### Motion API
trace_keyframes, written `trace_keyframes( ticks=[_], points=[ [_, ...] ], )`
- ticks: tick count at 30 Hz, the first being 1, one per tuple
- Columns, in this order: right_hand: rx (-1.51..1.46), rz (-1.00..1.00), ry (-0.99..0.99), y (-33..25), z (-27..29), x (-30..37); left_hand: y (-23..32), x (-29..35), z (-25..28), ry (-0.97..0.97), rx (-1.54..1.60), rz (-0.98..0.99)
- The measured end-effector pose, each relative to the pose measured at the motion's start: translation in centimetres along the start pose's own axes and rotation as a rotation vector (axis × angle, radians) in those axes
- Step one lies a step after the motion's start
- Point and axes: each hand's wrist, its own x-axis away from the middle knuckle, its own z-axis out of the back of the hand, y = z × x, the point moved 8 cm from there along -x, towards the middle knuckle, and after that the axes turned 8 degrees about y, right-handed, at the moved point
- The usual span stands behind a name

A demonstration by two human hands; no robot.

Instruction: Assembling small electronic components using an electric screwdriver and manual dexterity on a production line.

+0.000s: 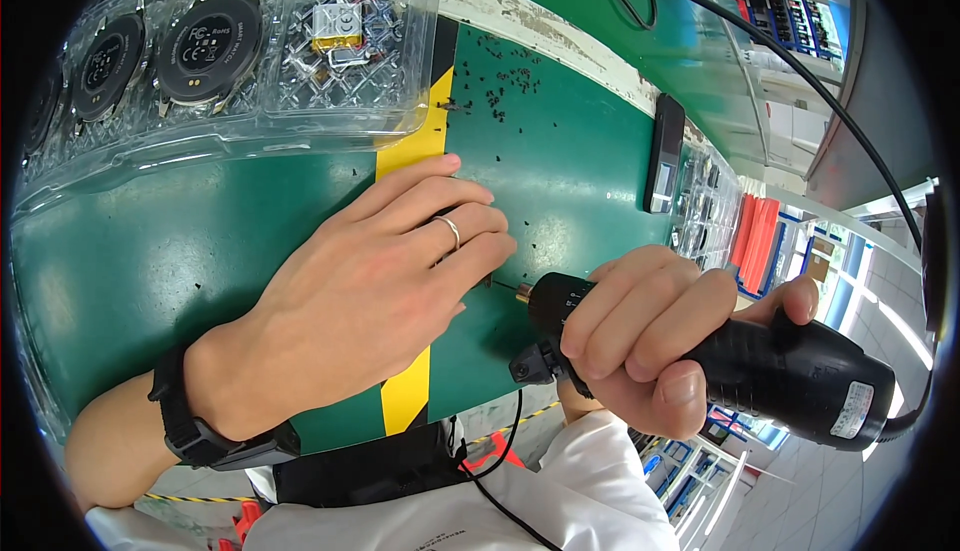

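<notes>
My right hand (650, 341) is wrapped round a black electric screwdriver (790, 376), held nearly level at the right. Its thin bit (507, 285) points left and reaches close to the fingertips of my left hand (375, 271). That hand lies palm down over the green mat, with fingers bent and a ring on one of them. A small dark edge shows beneath its fingertips, but the hand hides what it covers. Beyond my fingers, many tiny black screws (515, 79) lie scattered on the mat.
A clear plastic tray (230, 141) at the far left holds round black smartwatch bodies (210, 49) and a part with a battery (338, 26). Yellow-black tape (408, 391) crosses the mat (270, 201). A black device with a display (663, 156) lies right; a cable (800, 66) hangs overhead.
</notes>
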Motion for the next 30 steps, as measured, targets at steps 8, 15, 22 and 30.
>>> trace_keyframes(
  ticks=[8,15,22,30],
  points=[
    [0.030,-0.039,0.098,-0.01,0.35,0.49,-0.01,0.02,-0.08,-0.002,0.010,0.001],
    [0.001,-0.026,0.040,0.09,0.15,0.48,-0.03,0.09,-0.16,0.004,-0.007,-0.014],
    [0.013,-0.032,0.008,0.18,0.23,0.37,0.02,-0.07,-0.07,-0.006,-0.007,-0.007],
    [0.009,-0.024,-0.086,0.16,0.04,-0.03,-0.01,0.03,-0.17,-0.004,-0.002,-0.006]
  ],
)
